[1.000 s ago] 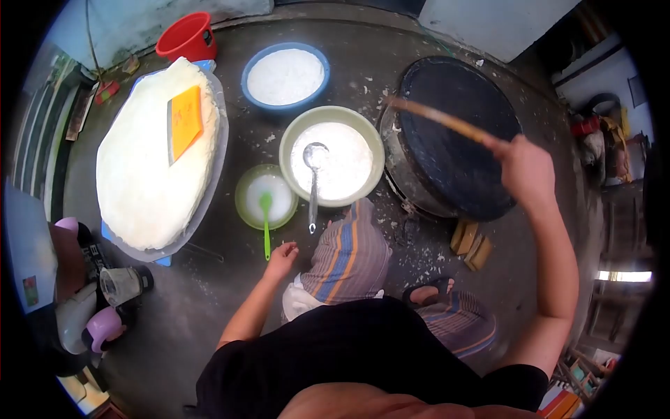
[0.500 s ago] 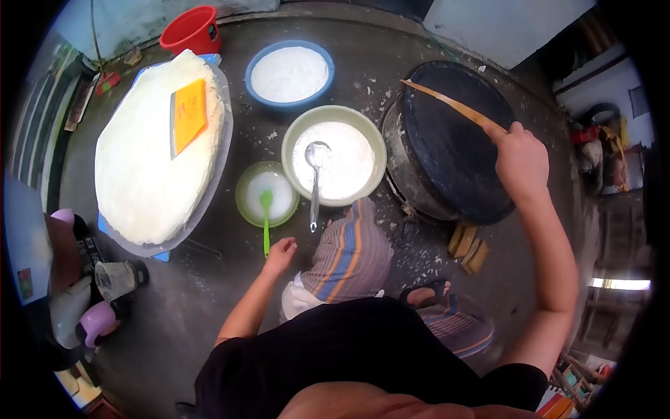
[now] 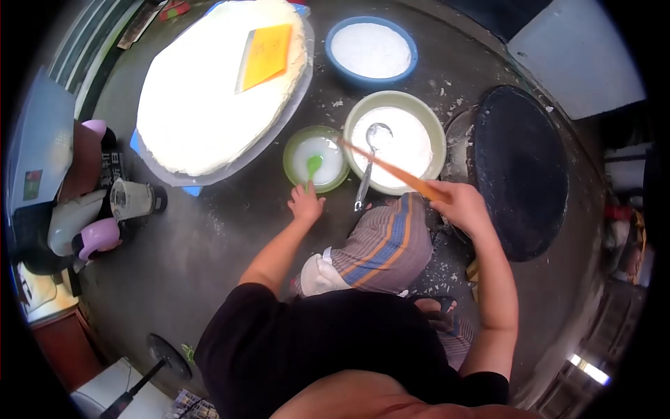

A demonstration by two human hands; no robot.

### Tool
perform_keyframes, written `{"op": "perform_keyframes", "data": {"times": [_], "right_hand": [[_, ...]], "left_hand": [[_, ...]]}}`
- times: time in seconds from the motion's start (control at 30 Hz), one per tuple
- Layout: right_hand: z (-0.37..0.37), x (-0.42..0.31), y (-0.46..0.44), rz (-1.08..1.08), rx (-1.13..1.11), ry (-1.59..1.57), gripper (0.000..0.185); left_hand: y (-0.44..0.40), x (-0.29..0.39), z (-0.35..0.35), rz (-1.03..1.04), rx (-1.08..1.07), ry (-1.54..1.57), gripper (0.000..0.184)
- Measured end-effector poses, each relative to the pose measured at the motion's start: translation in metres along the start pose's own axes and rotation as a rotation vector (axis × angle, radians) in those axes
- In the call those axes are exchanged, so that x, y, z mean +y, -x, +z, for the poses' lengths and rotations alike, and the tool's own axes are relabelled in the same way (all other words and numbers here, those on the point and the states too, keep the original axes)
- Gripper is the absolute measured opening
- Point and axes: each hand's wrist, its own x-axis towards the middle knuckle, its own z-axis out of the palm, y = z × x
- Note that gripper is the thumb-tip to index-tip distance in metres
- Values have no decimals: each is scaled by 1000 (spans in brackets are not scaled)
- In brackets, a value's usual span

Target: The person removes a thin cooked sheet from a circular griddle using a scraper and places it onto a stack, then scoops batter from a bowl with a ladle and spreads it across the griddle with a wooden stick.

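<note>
Wooden stick clamped in right hand over bowl, with left hand apart at green utensil, grip unclear.

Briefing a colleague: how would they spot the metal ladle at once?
Find the round black griddle at right, then the pale green basin just left of it. The metal ladle rests in that basin, handle over the near rim; it is silver, unlike the wooden stick crossing above it.

A clear container sits near a purple handle at left, a round black base well apart
</note>
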Motion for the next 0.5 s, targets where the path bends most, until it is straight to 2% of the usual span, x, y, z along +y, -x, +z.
{"op": "perform_keyframes", "data": {"times": [0.03,0.1,0.13,0.2,0.27,0.3,0.37,0.4,0.47,0.5], "right_hand": [[10,-2,-16,-4,-99,4,39],[29,-17,-43,-5,-148,111,34],[38,-22,-56,-2,-180,190,35],[64,-17,-85,19,-236,217,33],[87,-10,-101,37,-296,241,32],[94,-5,-107,51,-321,128,31],[110,7,-117,56,-359,12,30],[117,14,-119,92,-410,-112,29],[143,44,-129,156,-518,-383,30],[143,43,-126,158,-523,-381,30]], "left_hand": [[-7,-7,17,-11,-1,-2,39],[-24,-24,58,-203,-132,206,41],[-30,-26,57,-211,-132,206,41],[-42,-30,54,-300,-427,307,33],[-28,-16,11,-309,-398,406,28],[-22,-10,-3,-308,-366,504,26],[-2,-11,3,-207,-262,712,27],[8,-16,30,-182,-196,860,27],[2,-18,35,-196,-182,814,27],[-5,-19,37,-198,-170,773,26]]}}
